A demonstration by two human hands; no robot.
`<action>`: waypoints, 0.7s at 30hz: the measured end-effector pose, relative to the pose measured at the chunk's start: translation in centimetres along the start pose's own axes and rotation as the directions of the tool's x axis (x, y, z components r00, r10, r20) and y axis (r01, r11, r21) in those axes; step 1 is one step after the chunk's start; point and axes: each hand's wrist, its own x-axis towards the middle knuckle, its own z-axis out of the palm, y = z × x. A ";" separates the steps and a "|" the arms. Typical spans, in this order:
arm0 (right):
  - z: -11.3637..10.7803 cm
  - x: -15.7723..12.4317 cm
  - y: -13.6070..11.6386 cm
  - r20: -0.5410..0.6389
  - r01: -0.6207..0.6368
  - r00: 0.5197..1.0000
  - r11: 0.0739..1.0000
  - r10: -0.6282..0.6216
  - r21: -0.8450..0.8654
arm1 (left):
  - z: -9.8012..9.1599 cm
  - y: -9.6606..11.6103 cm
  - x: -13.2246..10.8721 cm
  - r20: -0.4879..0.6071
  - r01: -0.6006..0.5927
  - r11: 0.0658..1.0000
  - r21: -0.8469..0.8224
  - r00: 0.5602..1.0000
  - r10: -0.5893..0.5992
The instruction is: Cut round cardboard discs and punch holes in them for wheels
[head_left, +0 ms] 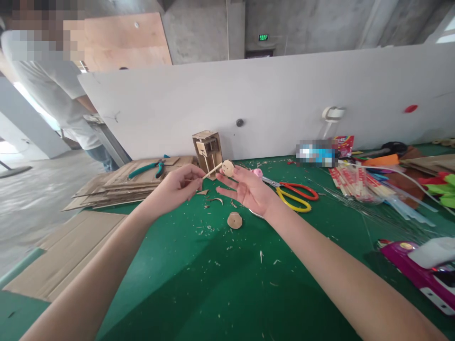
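Note:
My left hand (181, 184) pinches a thin wooden stick (212, 170) that slants up to the right. Its far end lies close to a small round wooden disc (228, 168), which my right hand (249, 187) holds between thumb and fingers. Whether stick and disc touch is too small to tell. Below the hands, a round cardboard disc (234, 220) rests on the green table (213, 274). Behind them stands an upright cardboard box (209, 147) with small parts inside.
Teal pliers (146, 169) lie on stacked cardboard (117, 182) at left. Scissors (291, 192) with red and yellow handles are right of my right hand. Farther right are packaged sticks (355, 182) and a purple iron (412, 265). A person (60, 85) stands at the back left.

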 end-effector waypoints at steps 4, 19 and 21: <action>0.2 -0.2 0.2 -0.018 0.011 1.000 0.998 -0.010 0.055 | 0.5 0.4 -0.2 0.035 -0.001 1.000 -0.005 0.999 0.002; 0.7 -0.4 0.0 -0.019 -0.056 0.998 0.948 0.065 0.315 | 0.2 0.2 -0.3 0.120 -0.152 0.877 0.456 0.987 0.109; 0.8 -0.4 0.0 -0.025 -0.053 0.998 0.951 0.063 0.304 | 0.2 0.2 -0.4 0.113 -0.155 0.853 0.499 0.987 0.114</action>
